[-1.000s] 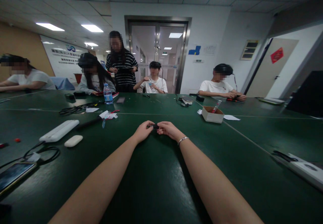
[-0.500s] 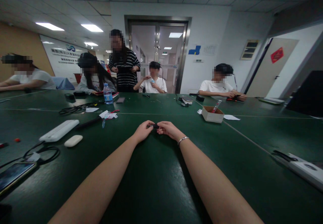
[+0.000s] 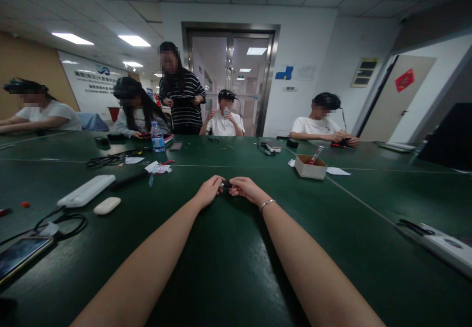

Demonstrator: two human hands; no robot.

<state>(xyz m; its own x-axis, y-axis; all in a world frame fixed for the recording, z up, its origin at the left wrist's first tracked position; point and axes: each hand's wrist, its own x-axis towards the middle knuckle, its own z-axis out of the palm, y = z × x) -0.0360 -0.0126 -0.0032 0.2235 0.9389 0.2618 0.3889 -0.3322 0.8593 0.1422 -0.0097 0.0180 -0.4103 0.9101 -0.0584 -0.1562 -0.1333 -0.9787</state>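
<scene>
from the bottom edge of the frame two bare forearms are stretched inward, and at the centre a small dark object (image 3: 227, 185) is held between the left hand (image 3: 210, 192) and the right hand (image 3: 246, 189), just over the green table (image 3: 236, 248). the left fingers are curled in on its left end, where a silvery glint is seen; the right thumb and fingers are pinched on the other end, with little gap left. what the object is cannot be told at this size. the step in hand is judged to be a two-handed handling of it, and for the next move a steady grip at both ends and small finger motions seem called for. at the lower left a phone (image 3: 24, 257) is seen, with a white block (image 3: 87, 191) and a rounded white case (image 3: 107, 205) above it; at the lower right a white device (image 3: 448, 246) is cut off by the edge. farther up, scraps of paper (image 3: 158, 168), an open box (image 3: 310, 169) and a water bottle (image 3: 158, 138) are set out. beyond, four seated people and one standing person (image 3: 182, 98) are seen before a glass door (image 3: 245, 71), under ceiling lights (image 3: 134, 41).
</scene>
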